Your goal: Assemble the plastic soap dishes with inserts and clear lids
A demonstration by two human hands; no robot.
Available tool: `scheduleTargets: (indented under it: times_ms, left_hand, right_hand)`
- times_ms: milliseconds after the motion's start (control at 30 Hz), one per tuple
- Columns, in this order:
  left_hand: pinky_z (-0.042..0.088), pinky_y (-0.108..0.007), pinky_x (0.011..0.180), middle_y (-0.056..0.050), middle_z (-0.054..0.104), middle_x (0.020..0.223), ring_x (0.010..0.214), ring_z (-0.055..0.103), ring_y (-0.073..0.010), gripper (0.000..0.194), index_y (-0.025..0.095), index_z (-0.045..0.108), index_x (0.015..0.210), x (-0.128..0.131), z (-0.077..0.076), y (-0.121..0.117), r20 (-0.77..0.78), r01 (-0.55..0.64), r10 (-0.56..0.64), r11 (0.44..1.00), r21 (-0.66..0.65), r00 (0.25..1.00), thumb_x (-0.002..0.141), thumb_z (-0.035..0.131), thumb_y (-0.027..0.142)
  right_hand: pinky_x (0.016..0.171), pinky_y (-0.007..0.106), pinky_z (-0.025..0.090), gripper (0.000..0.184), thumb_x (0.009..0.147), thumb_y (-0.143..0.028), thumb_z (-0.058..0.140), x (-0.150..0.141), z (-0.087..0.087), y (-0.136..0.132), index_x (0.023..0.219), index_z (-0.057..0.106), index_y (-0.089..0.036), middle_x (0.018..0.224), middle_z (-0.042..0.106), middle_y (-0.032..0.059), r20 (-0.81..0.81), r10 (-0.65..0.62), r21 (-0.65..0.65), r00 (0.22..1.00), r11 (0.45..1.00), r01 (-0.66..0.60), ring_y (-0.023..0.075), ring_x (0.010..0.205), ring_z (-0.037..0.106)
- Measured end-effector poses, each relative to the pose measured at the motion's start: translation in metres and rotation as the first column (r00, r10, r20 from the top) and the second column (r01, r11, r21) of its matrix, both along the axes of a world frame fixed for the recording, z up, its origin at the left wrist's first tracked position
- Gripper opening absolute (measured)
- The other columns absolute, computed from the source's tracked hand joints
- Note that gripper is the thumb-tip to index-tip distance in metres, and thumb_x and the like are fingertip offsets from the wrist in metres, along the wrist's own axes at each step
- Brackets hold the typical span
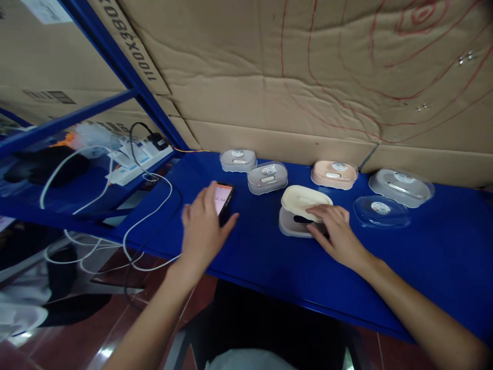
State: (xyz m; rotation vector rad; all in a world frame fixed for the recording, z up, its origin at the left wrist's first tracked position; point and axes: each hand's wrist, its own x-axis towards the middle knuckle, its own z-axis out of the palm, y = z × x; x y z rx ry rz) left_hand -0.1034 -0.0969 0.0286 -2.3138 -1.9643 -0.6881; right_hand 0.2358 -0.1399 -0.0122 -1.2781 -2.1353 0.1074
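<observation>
My left hand (205, 226) hovers at a phone (223, 198) with a lit pink screen showing digits. Its fingers are stretched out and partly cover the phone; whether they touch it I cannot tell. My right hand (337, 231) grips the right end of a cream oval tray (302, 199), fingers over its edge and thumb lower down. Beneath that tray, a pale grey oval container (288, 224) rests on the blue table, a dark oval spot showing inside. A clear oval lid (381, 211) with a round sticker lies to the right of this hand.
Along the cardboard wall (246, 97) stand several lidded oval boxes: two greyish (238, 161), a peach one (334, 174) and a grey one (401, 187). White cables (127, 241) and a power strip (138, 164) are at left, beside a blue metal frame (131, 67).
</observation>
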Motion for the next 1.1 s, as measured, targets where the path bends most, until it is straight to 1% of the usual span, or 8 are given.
scheduleTargets:
  times_ms: [133,267,367,433,700,833,933,1100]
  left_hand:
    - [0.035,-0.062,0.132,-0.023,0.025,0.18,0.169,0.026,-0.0393,0.109,0.025,0.011,0.174,0.072,-0.011,0.002,0.269,0.565,-0.542,0.825,-0.011,0.796,0.094,0.075,0.064]
    - [0.025,-0.07,0.133,-0.027,0.014,0.182,0.17,0.013,-0.0467,0.128,0.021,0.013,0.175,0.118,-0.019,0.04,0.385,0.693,-0.6,0.7,-0.171,0.701,0.081,0.085,0.07]
    - [0.031,-0.065,0.132,-0.024,0.021,0.182,0.167,0.028,-0.0434,0.13,0.022,0.006,0.176,0.123,-0.024,0.066,0.48,0.819,-0.675,0.536,-0.203,0.561,0.083,0.086,0.063]
    - [0.031,-0.064,0.132,-0.022,0.024,0.181,0.165,0.033,-0.0423,0.127,0.023,0.007,0.176,0.118,-0.027,0.074,0.496,0.843,-0.691,0.5,-0.196,0.525,0.084,0.084,0.063]
    - [0.035,-0.062,0.13,-0.022,0.028,0.18,0.162,0.039,-0.0439,0.134,0.025,0.012,0.176,0.106,-0.032,0.066,0.538,0.832,-0.655,0.525,-0.181,0.531,0.076,0.092,0.064]
    - [0.037,-0.058,0.131,-0.019,0.04,0.174,0.157,0.047,-0.0393,0.109,0.025,0.028,0.169,0.102,-0.02,0.066,0.597,0.695,-0.536,0.717,-0.051,0.596,0.083,0.088,0.057]
    - [0.047,-0.054,0.123,-0.015,0.051,0.163,0.148,0.055,-0.0346,0.093,0.028,0.032,0.162,0.095,-0.013,0.071,0.681,0.548,-0.463,0.83,0.108,0.567,0.09,0.082,0.06]
    - [0.056,-0.052,0.113,-0.012,0.061,0.145,0.134,0.064,-0.0299,0.091,0.035,0.022,0.162,0.092,-0.011,0.072,0.742,0.529,-0.472,0.827,0.188,0.475,0.094,0.073,0.069]
  right_hand:
    - [0.104,0.049,0.041,0.028,0.111,-0.026,0.057,0.0,0.001,0.002,0.138,0.055,-0.029,0.127,0.075,0.0085,-0.02,-0.014,-0.004,1.0,1.0,0.014,0.028,0.119,0.069]
    - [0.105,0.049,0.041,0.034,0.111,-0.024,0.056,0.011,0.008,0.003,0.144,0.057,-0.031,0.124,0.074,0.0068,0.012,-0.037,0.017,0.999,0.999,0.037,0.0272,0.115,0.068]
    - [0.103,0.047,0.042,0.033,0.11,-0.022,0.057,0.022,0.017,0.003,0.141,0.063,-0.032,0.119,0.074,0.0052,0.007,-0.063,0.068,0.998,0.996,0.062,0.026,0.115,0.067]
    - [0.1,0.046,0.044,0.032,0.109,-0.021,0.059,0.027,0.022,0.002,0.138,0.066,-0.033,0.117,0.073,0.0048,-0.008,-0.069,0.093,0.998,0.993,0.069,0.0256,0.114,0.067]
    - [0.101,0.048,0.046,0.026,0.108,-0.021,0.059,0.032,0.024,0.0,0.13,0.069,-0.029,0.117,0.074,0.0064,0.014,-0.123,0.113,0.992,0.986,0.12,0.0266,0.113,0.068]
    - [0.098,0.048,0.049,0.02,0.109,-0.03,0.057,0.044,0.024,0.004,0.124,0.071,-0.028,0.115,0.073,0.0076,-0.112,-0.356,0.125,0.928,0.921,0.369,0.0271,0.106,0.069]
    - [0.09,0.047,0.053,0.024,0.11,-0.039,0.054,0.047,0.024,0.006,0.123,0.07,-0.027,0.115,0.071,0.0098,-0.191,-0.457,0.061,0.869,0.878,0.475,0.0273,0.101,0.068]
    - [0.103,0.053,0.048,0.026,0.112,-0.034,0.049,0.026,0.02,0.0,0.129,0.069,-0.031,0.12,0.074,0.0087,-0.01,-0.247,-0.05,0.969,0.968,0.247,0.0299,0.116,0.067]
